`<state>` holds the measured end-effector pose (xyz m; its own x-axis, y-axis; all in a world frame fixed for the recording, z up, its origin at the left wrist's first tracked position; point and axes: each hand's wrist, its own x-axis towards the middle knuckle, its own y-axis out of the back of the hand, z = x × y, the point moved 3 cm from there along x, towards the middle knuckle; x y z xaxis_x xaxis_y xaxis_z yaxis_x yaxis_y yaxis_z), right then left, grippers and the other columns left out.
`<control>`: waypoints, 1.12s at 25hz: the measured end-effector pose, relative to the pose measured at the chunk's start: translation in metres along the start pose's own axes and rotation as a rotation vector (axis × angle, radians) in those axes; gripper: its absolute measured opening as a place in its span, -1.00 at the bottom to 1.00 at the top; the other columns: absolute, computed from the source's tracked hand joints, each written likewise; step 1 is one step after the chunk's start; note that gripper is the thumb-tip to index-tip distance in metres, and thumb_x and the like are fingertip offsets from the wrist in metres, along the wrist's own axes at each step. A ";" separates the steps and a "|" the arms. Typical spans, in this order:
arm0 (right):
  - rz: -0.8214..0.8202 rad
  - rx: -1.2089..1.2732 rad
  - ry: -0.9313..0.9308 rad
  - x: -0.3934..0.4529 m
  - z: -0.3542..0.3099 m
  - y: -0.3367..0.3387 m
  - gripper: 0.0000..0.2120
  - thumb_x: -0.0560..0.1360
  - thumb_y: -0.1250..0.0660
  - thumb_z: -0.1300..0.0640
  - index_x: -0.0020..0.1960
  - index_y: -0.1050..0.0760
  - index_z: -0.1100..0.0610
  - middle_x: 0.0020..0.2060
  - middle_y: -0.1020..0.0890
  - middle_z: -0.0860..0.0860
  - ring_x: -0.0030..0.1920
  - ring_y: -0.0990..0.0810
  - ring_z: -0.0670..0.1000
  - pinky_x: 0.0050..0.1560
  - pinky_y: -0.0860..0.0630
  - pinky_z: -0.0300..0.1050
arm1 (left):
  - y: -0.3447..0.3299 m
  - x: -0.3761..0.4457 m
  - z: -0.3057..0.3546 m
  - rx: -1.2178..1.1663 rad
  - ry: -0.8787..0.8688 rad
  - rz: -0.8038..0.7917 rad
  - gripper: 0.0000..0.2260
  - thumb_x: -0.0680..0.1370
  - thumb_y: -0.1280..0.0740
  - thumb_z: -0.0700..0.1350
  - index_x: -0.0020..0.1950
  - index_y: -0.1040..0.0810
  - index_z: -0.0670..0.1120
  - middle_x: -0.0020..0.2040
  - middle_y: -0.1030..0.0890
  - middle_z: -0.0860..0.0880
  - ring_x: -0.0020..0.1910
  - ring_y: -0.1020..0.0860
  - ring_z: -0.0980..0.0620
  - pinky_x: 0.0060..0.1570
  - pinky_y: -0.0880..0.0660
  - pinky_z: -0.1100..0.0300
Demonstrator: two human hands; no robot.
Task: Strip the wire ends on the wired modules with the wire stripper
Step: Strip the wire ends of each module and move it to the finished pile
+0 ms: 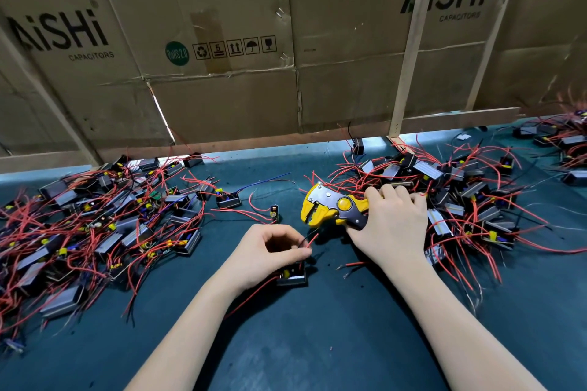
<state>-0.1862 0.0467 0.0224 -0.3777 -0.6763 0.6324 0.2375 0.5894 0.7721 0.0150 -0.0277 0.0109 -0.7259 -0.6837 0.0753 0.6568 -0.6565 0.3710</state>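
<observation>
My right hand grips the handles of a yellow and grey wire stripper, whose jaws point left and down and stand apart. My left hand pinches a red wire and a black wire of a small black wired module lying on the mat just under that hand. The wire ends stick up to the right, a short way below the stripper's jaws and not touching them.
A heap of black modules with red wires covers the left of the dark green mat; another heap lies behind my right hand. Cardboard sheets on a wooden frame wall off the back. A few single modules lie mid-mat.
</observation>
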 end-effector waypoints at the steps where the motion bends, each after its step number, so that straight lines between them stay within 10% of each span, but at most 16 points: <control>1: -0.002 -0.002 0.003 0.000 0.000 0.000 -0.50 0.12 -0.60 -0.16 -0.20 -0.55 0.19 -0.27 -0.59 0.13 -0.17 -0.56 0.20 -0.07 -0.41 0.07 | -0.001 0.000 0.000 -0.008 0.003 -0.008 -0.96 0.48 -0.49 -0.15 -0.16 -0.67 -0.07 -0.30 -0.61 -0.01 -0.29 -0.53 0.10 -0.20 -0.46 0.29; 28: -0.049 0.060 0.056 -0.001 -0.005 0.004 -0.58 0.21 -0.47 -0.25 -0.28 -0.53 0.10 -0.34 -0.59 0.01 -0.24 -0.60 0.12 -0.16 -0.21 -0.03 | 0.010 0.004 -0.007 -0.095 -0.016 0.161 -0.97 0.49 -0.44 -0.30 -0.11 -0.64 -0.20 -0.37 -0.48 -0.10 -0.21 -0.69 -0.07 -0.13 -0.55 0.26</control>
<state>-0.1802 0.0471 0.0254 -0.3363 -0.7280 0.5975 0.1655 0.5788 0.7985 0.0198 -0.0394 0.0085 -0.6126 -0.7777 0.1413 0.7805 -0.5668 0.2639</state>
